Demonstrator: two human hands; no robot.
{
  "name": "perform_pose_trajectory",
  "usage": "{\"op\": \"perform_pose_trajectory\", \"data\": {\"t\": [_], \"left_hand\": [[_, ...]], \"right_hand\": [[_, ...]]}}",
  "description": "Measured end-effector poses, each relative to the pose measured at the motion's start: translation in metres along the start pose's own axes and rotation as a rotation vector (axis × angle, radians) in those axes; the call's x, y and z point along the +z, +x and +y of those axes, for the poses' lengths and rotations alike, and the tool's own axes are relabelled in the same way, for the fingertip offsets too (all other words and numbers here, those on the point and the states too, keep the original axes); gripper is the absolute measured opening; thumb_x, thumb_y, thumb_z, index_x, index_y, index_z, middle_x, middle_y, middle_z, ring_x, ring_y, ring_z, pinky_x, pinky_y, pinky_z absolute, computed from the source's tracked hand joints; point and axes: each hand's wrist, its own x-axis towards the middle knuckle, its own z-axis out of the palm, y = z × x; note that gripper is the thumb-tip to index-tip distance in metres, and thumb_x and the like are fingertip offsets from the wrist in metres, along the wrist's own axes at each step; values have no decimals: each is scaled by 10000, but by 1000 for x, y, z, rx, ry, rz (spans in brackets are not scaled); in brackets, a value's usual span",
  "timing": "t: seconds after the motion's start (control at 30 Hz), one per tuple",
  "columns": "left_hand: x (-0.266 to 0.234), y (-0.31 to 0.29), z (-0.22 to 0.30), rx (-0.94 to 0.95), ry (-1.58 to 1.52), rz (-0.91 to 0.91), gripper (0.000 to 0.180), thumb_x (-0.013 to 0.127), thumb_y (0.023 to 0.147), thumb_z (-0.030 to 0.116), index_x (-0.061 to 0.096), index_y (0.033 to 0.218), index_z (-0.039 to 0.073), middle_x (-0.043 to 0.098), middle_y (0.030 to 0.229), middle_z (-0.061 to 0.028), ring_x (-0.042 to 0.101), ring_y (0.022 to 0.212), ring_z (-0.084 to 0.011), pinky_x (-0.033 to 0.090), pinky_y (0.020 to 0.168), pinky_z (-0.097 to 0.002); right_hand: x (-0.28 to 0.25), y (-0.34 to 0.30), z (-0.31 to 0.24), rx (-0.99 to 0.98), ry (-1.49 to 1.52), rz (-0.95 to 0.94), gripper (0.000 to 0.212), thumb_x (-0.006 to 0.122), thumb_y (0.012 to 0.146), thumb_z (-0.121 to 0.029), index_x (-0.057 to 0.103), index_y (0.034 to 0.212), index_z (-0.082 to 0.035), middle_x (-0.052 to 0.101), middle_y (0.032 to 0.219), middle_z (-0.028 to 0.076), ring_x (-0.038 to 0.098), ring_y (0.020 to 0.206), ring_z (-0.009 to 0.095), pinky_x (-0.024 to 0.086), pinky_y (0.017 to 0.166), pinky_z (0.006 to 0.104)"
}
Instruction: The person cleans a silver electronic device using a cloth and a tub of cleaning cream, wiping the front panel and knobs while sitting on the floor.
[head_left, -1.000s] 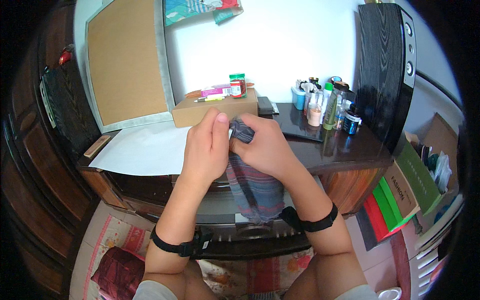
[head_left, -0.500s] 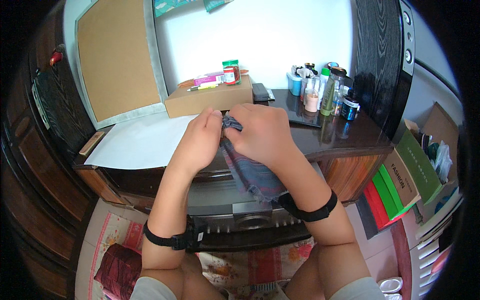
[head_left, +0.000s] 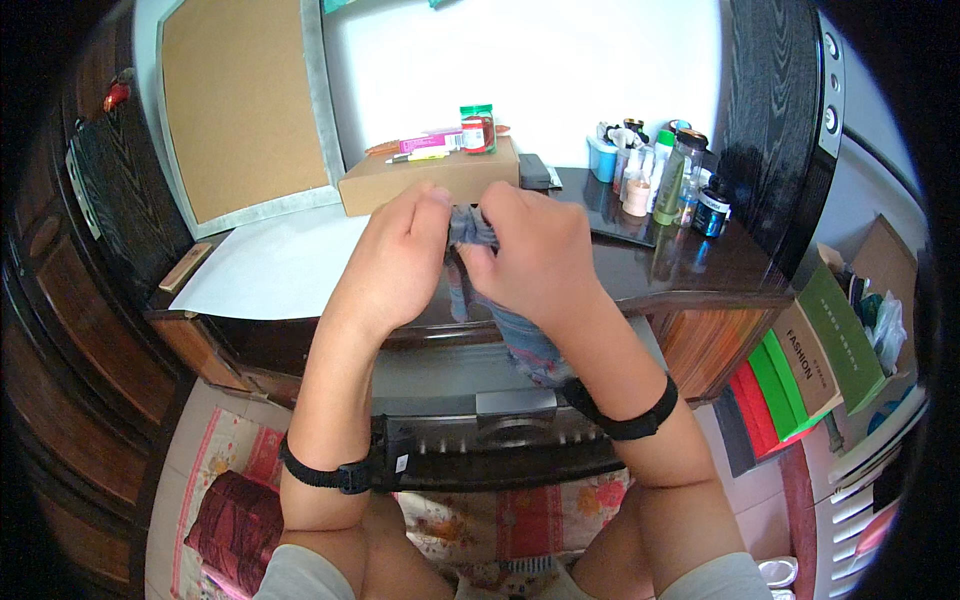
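Both my hands grip a grey-blue cloth with reddish stripes, held up over the front edge of the dark cabinet. My left hand closes on one side of a bunched, twisted part of it. On the other side my right hand is closed too, with its thumb pressed toward the bunch. A short crumpled stretch of cloth shows between the two fists. The rest hangs down behind my right wrist toward the cabinet front. Most of my fingertips are hidden from view.
Behind my hands stands a cardboard box carrying a green-lidded jar, pens and a purple-white packet. A white sheet lies at left. Bottles cluster at back right. Open boxes sit low at right, a dark red bundle at lower left.
My hands have moved slightly apart, and more of the bunched cloth shows between them. The hanging part has swung a little to the right and narrowed. My view has shifted slightly.
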Motion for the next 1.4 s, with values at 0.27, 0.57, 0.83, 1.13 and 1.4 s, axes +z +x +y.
{"op": "perform_pose_trajectory", "data": {"t": [0.27, 0.57, 0.83, 1.13, 1.4], "left_hand": [[-8, -6, 9, 337, 375, 137, 228, 420, 992, 215, 493, 915, 12, 602, 712, -241, 577, 694, -480, 452, 645, -527], [4, -7, -16, 578, 188, 217, 234, 455, 964, 195, 535, 841, 12, 593, 652, -155, 606, 573, -350, 470, 540, -401], [30, -4, -64, 1048, 310, 289, 98, 501, 864, 129, 530, 841, 38, 584, 691, -118, 564, 556, -292, 453, 543, -387], [-6, 11, -55, 224, -715, 337, 261, 308, 1025, 307, 455, 992, 94, 492, 666, -94, 442, 500, -162, 319, 421, -265], [-29, 6, -16, 357, -1199, -299, 353, 342, 994, 386, 524, 907, 96, 458, 583, -52, 410, 450, -151, 310, 481, -286]], "right_hand": [[11, 0, -11, 517, 629, -235, 165, 602, 810, -116, 648, 885, 24, 626, 711, 242, 646, 683, 380, 500, 631, 426], [-4, -4, -17, 1201, 1266, -772, 255, 531, 888, -177, 650, 878, 48, 636, 807, 79, 576, 707, 163, 460, 635, 344], [-3, -26, 22, 1020, 1138, -1101, 302, 551, 879, -253, 656, 777, 11, 640, 748, 62, 565, 625, 156, 436, 573, 328], [-40, -17, 60, 963, 850, -738, 339, 680, 887, -335, 724, 948, -4, 685, 818, 31, 614, 712, 120, 497, 660, 268], [-56, -1, 59, 866, 904, -537, 247, 664, 908, -237, 724, 916, 2, 677, 793, -2, 598, 716, 72, 495, 661, 250]]}}
